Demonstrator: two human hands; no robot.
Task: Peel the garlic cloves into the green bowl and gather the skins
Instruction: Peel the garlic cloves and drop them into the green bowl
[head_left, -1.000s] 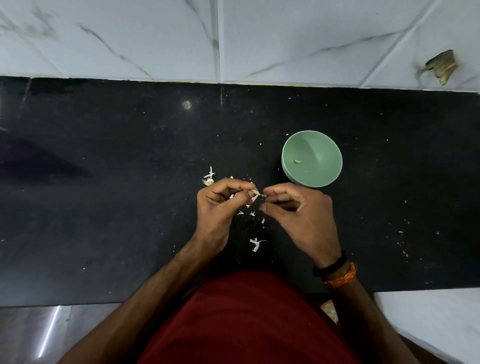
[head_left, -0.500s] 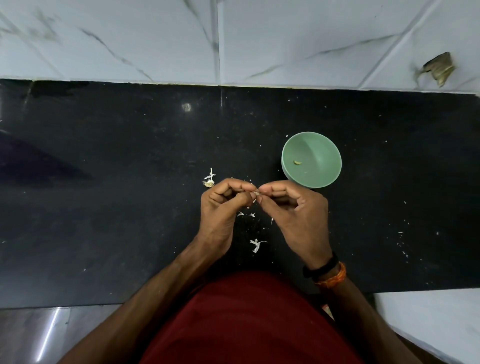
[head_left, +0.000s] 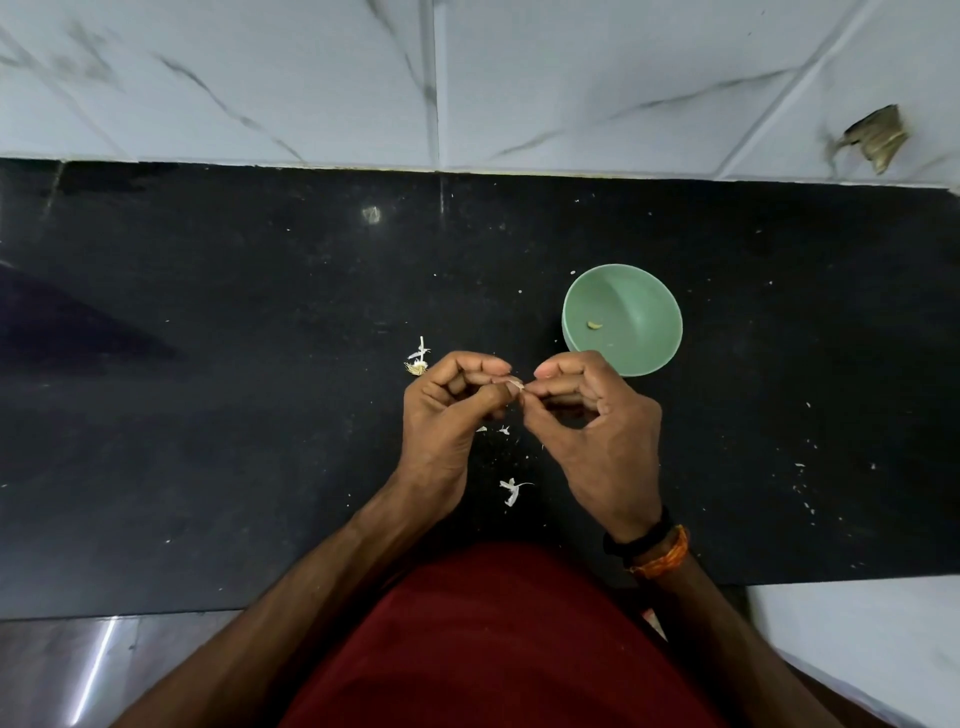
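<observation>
At the frame's centre, the left hand (head_left: 452, 410) and right hand (head_left: 592, 415) meet, both pinching one small pale clove (head_left: 515, 385) between fingertips; peeling looks underway. Next, strip the rest and drop it in the bowl (head_left: 644, 291), just upper right, which holds one peeled piece (head_left: 595, 325). White skins (head_left: 511, 491) lie scattered on the black surface (head_left: 208, 415), ungathered.

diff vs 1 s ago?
Little changed. Left hand and right hand still pinch the garlic clove between their fingertips, grip barely shifted. Green bowl, the piece in it and the skins on the counter stayed put.
</observation>
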